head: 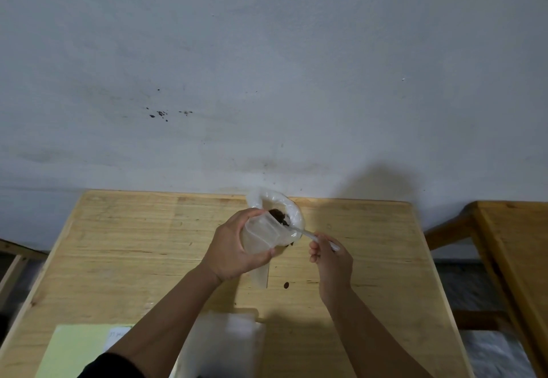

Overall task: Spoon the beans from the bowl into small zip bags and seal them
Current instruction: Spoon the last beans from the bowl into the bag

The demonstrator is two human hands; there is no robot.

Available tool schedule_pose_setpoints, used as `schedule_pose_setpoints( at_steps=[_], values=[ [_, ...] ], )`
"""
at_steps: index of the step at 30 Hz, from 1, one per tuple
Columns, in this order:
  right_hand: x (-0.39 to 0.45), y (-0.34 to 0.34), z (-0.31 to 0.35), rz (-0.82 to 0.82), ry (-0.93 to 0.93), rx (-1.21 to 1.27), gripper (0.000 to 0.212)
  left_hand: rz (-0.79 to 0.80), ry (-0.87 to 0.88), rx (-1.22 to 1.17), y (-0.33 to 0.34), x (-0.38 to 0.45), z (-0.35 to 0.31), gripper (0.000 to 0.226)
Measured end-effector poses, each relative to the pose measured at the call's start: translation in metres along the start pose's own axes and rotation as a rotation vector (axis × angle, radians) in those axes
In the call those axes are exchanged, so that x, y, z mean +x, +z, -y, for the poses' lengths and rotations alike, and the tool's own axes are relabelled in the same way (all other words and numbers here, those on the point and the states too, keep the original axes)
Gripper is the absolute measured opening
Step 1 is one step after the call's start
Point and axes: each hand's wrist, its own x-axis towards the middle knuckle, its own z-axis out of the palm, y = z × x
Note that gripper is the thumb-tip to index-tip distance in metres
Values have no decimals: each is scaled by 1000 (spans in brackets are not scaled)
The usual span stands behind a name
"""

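Note:
My left hand [234, 250] grips a small clear zip bag [261, 236] and holds it up, mouth open, against the white bowl [292, 210]. Dark brown beans [278, 216] show in the bowl just past the bag's mouth. My right hand [330, 256] pinches the handle of a clear plastic spoon [305, 233], whose tip reaches into the bowl toward the beans. One loose bean [286, 284] lies on the wooden table [118, 244] below the bag.
A stack of clear bags [225, 339] lies at the table's near edge between my forearms. A pale green sheet [77, 348] with a white note sits at the near left. A second wooden table [516, 247] stands to the right. A grey wall rises behind.

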Motion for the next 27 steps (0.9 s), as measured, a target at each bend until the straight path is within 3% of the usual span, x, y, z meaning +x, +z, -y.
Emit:
schedule_pose_setpoints(
  at_steps=[9, 13, 27],
  values=[
    [-4, -5, 21, -5, -105, -51, 16, -14, -114, 27, 3, -4, 9, 86],
    [-4, -8, 30, -15, -130, -62, 15, -4, -108, 21, 5, -3, 7, 81],
    [-1, -11, 25, -30, -12, 68, 16, 23, -160, 76, 6, -6, 3, 92]
  ],
)
